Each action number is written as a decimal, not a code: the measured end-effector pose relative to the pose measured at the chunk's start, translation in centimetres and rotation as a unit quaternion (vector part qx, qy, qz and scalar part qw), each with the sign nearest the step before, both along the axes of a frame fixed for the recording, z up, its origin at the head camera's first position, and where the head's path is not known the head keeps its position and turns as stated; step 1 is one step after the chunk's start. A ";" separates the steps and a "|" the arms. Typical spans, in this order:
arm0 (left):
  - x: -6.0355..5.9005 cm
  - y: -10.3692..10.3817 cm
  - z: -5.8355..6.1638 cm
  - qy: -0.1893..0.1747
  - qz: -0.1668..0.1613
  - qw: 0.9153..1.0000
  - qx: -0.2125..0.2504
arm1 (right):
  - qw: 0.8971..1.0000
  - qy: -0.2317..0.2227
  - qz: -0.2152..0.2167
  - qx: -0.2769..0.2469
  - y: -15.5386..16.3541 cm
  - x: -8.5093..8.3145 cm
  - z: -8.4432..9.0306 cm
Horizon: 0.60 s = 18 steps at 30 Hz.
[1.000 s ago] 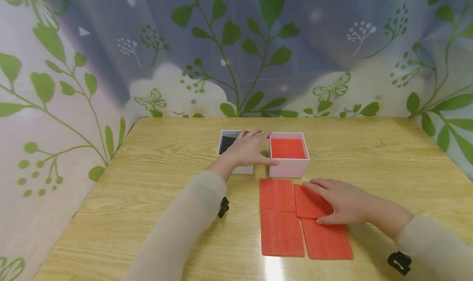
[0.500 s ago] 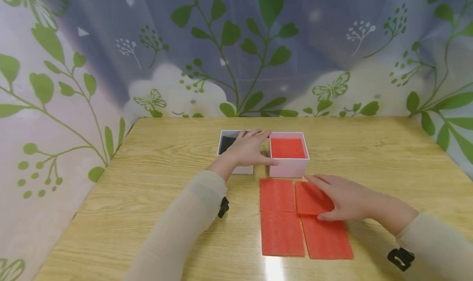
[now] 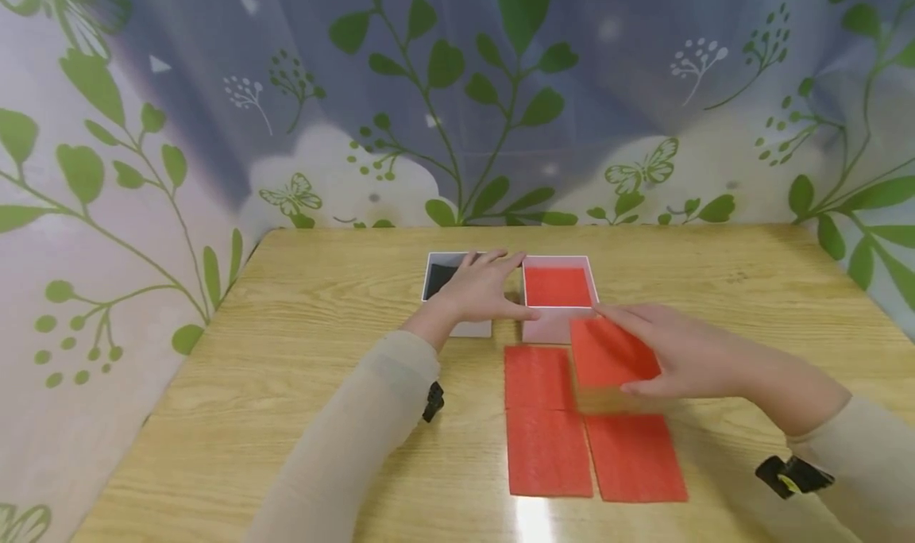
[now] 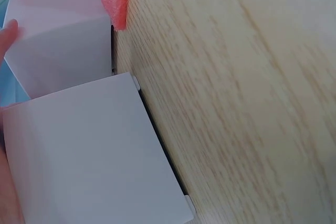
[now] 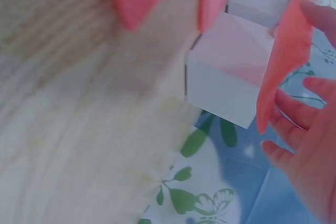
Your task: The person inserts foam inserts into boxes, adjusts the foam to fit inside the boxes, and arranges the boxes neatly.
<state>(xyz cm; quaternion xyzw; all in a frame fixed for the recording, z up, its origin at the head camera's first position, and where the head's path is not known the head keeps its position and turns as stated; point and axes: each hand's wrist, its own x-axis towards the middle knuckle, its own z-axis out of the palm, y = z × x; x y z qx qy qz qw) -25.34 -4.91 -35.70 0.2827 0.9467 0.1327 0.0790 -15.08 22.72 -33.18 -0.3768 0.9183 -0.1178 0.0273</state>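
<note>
My right hand (image 3: 693, 352) pinches a soft red square sheet (image 3: 611, 352) between thumb and fingers; it is raised off the table, its far edge near the pink box (image 3: 557, 325). In the right wrist view the held sheet (image 5: 286, 56) bends slightly. Red material (image 3: 557, 287) lies inside the pink box. My left hand (image 3: 479, 289) spreads over the grey-white box (image 3: 469, 328), its thumb at the pink box's front and its index fingertip near that box's back left corner. Black material (image 3: 439, 277) shows inside the grey-white box, partly hidden by the hand.
Three more red sheets lie on the wooden table (image 3: 322, 313) in front of the boxes: a back left one (image 3: 538, 378), a front left one (image 3: 549, 452) and a front right one (image 3: 636, 457). A leaf-patterned curtain (image 3: 500, 146) hangs behind the table.
My right hand has lifted the back right red sheet off the table and carried it forward toward the pink box. The left hand and both boxes stay in place.
</note>
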 end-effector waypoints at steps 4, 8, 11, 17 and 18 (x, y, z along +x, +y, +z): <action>0.0 -0.1 0.1 -0.001 -0.001 1.000 0.001 | 1.000 0.008 -0.004 -0.008 -0.1 -0.5 1.0; 0.0 -0.1 0.2 -0.002 -0.001 1.000 -0.003 | 1.000 0.012 -0.011 -0.019 -0.3 -1.1 1.4; 0.0 0.0 0.2 -0.002 -0.001 1.000 -0.005 | 1.000 0.006 -0.019 -0.023 -0.5 -1.8 1.4; 0.1 -0.1 0.2 -0.006 0.000 1.000 -0.004 | 0.999 -0.007 -0.032 -0.014 -1.5 -3.2 1.4; 0.1 -0.1 0.2 -0.006 0.000 1.000 -0.003 | 0.999 -0.009 -0.032 -0.014 -1.6 -3.5 1.4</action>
